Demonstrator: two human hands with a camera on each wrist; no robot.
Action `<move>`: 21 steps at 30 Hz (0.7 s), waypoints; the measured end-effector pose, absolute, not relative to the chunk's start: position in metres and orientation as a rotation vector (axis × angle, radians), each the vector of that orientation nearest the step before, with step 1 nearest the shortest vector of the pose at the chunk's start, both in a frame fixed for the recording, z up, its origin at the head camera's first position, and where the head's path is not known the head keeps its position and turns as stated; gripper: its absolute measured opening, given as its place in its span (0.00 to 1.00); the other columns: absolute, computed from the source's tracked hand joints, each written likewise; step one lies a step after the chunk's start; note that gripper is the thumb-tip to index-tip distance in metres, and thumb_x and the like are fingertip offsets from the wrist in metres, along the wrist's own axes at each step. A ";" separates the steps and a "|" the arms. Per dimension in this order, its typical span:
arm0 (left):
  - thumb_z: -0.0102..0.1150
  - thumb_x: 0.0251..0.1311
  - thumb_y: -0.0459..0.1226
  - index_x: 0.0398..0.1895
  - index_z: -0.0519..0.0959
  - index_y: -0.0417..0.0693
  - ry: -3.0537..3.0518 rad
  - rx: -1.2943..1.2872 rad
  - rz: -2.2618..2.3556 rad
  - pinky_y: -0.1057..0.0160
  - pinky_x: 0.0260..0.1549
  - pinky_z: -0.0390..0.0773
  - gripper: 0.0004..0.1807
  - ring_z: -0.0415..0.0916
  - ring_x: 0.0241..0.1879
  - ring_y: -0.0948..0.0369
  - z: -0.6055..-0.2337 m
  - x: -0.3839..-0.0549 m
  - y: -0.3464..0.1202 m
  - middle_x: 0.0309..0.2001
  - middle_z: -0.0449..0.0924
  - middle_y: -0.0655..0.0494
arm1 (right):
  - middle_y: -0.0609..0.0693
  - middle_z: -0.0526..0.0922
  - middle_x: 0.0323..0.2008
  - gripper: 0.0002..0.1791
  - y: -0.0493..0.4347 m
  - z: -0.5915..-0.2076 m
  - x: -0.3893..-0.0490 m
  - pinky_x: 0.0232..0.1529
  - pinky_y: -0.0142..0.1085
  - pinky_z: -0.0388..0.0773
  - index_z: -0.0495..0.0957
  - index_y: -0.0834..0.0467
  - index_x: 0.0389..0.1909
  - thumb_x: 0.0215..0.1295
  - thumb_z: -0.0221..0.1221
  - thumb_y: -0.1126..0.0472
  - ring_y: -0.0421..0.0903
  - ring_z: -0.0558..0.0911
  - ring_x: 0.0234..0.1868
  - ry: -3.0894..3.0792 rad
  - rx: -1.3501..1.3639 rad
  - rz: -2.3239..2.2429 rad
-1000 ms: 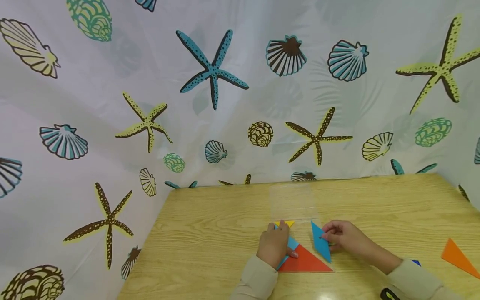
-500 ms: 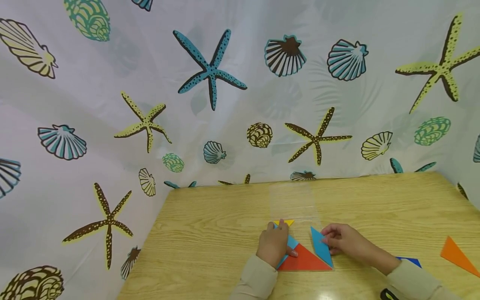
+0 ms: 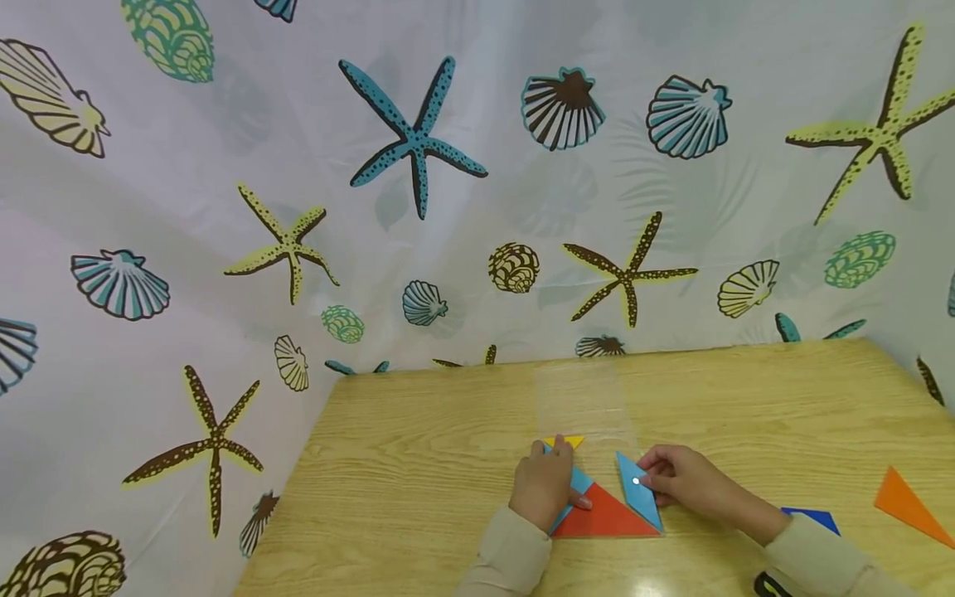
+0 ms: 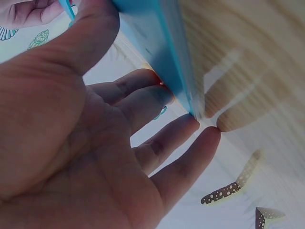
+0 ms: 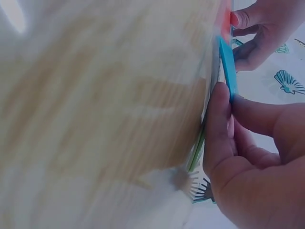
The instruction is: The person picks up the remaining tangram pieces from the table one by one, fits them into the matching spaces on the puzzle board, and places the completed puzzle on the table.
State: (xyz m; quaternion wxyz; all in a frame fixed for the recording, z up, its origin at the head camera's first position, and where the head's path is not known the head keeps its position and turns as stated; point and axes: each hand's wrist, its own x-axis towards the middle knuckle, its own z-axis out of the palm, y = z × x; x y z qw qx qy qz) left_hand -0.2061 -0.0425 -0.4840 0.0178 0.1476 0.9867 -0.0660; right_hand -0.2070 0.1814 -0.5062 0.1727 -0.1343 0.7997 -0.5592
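Over tbl [image 3: 418,473], blue pc [image 3: 636,496] in pinch of R hand [image 3: 694,482], L hand [image 3: 541,482] w/ fingers apart.

No text, label, brand or number can be read in any of the three views. The light blue parallelogram [image 3: 638,499] bears just a small round white spot [image 3: 636,481] without a legible character, and the red triangle [image 3: 608,518] and orange triangle [image 3: 910,506] show plain faces. The patterned curtain [image 3: 477,33] carries printed starfish and seashells rather than lettering, while the black-and-yellow object [image 3: 771,584] is too cut off for any marking to be made out.
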 end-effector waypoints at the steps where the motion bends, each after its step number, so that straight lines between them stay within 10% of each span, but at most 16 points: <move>1: 0.57 0.35 0.66 0.63 0.68 0.53 3.063 0.454 -0.200 0.66 0.33 0.74 0.48 0.67 0.51 0.60 -0.484 -0.206 -0.042 0.62 0.68 0.63 | 0.55 0.76 0.32 0.11 0.181 -0.506 -0.207 0.30 0.37 0.80 0.72 0.72 0.42 0.62 0.57 0.68 0.47 0.77 0.31 2.290 -0.387 -1.578; 21: 0.58 0.37 0.65 0.63 0.69 0.53 3.067 0.484 -0.201 0.64 0.38 0.75 0.47 0.67 0.53 0.59 -0.479 -0.200 -0.045 0.63 0.68 0.60 | 0.46 0.76 0.33 0.06 0.162 -0.499 -0.193 0.31 0.32 0.74 0.78 0.61 0.39 0.63 0.58 0.63 0.38 0.73 0.30 2.691 -0.713 -1.217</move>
